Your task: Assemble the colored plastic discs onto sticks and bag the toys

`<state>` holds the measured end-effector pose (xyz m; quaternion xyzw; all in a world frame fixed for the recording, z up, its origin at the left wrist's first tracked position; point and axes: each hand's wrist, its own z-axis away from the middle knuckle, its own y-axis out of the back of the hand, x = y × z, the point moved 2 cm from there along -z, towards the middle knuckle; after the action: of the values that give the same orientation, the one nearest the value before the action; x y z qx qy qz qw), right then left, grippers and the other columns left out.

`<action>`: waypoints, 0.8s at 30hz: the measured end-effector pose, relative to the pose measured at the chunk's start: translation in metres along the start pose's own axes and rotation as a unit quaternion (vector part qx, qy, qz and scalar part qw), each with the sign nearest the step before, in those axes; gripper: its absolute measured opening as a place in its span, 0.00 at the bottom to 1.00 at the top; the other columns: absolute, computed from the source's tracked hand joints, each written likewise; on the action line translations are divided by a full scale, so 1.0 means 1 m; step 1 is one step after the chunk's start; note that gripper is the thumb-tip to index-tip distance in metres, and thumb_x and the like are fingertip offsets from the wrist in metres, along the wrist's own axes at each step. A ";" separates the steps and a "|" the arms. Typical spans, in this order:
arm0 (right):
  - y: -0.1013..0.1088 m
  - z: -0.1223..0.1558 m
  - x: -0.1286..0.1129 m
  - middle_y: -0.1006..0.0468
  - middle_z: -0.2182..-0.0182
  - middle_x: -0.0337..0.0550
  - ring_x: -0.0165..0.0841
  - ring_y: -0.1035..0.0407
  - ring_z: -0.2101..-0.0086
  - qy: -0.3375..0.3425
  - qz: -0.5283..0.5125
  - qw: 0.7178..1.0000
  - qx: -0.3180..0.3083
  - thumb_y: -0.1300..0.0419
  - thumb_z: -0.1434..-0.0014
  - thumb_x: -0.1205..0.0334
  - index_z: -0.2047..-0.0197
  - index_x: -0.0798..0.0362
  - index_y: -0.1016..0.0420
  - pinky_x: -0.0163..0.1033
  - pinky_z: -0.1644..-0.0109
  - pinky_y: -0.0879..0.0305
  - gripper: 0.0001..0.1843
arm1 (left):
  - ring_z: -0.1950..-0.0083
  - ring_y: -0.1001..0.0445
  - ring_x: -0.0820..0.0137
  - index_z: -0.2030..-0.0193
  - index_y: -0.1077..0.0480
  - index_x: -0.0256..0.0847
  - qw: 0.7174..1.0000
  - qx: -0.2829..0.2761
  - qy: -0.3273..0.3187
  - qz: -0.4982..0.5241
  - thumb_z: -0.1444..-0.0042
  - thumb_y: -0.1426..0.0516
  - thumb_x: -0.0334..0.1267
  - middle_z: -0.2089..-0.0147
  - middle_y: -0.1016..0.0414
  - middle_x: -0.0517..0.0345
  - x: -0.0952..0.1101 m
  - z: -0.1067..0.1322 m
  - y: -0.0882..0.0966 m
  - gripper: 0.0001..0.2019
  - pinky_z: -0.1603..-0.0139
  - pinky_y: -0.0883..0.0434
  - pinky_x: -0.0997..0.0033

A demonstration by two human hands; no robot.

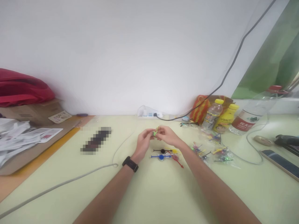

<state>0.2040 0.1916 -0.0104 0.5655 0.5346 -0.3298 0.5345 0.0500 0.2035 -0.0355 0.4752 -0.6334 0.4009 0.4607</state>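
Observation:
Between my two hands is a small bright green plastic piece [154,133], too small to make out fully. My left hand [145,140] pinches it from the left, and a black watch [130,164] circles that wrist. From the right, the fingers of my right hand [167,136] close on the same piece. Just below the hands, several arrow-shaped plastic pieces with round centres lie on the table: a black one [163,151], a blue one [161,157] and a red one [178,161]. A yellow piece [174,151] touches the black arrow's tip.
Bagged colourful pieces [221,155] lie to the right, near a phone [281,162]. Bottles, including a large water bottle [245,119], stand behind them. A power strip [149,113] sits by the wall. At left are a cable [70,179] and a cardboard box [35,112].

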 end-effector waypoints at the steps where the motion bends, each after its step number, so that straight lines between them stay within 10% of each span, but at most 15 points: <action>1: 0.002 -0.004 0.001 0.24 0.73 0.39 0.32 0.28 0.73 0.003 0.007 1.000 0.009 0.41 0.45 0.65 0.67 0.52 0.30 0.39 0.65 0.29 0.01 | 0.59 0.23 0.66 0.55 0.24 0.38 1.000 -0.007 -0.005 -0.001 0.41 0.42 0.47 0.58 0.21 0.50 0.000 -0.005 -0.001 0.15 0.55 0.26 0.65; 24: 0.018 -0.013 0.024 0.24 0.74 0.38 0.32 0.26 0.72 0.016 0.081 0.996 -0.037 0.43 0.45 0.65 0.66 0.52 0.33 0.37 0.66 0.30 0.02 | 0.59 0.21 0.65 0.59 0.25 0.37 0.993 -0.111 0.001 -0.044 0.47 0.35 0.44 0.60 0.19 0.50 -0.019 -0.026 -0.001 0.14 0.53 0.25 0.63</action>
<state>0.2238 0.2127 -0.0260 0.5921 0.5069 -0.2562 0.5716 0.0585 0.2324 -0.0471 0.4479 -0.6520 0.3078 0.5287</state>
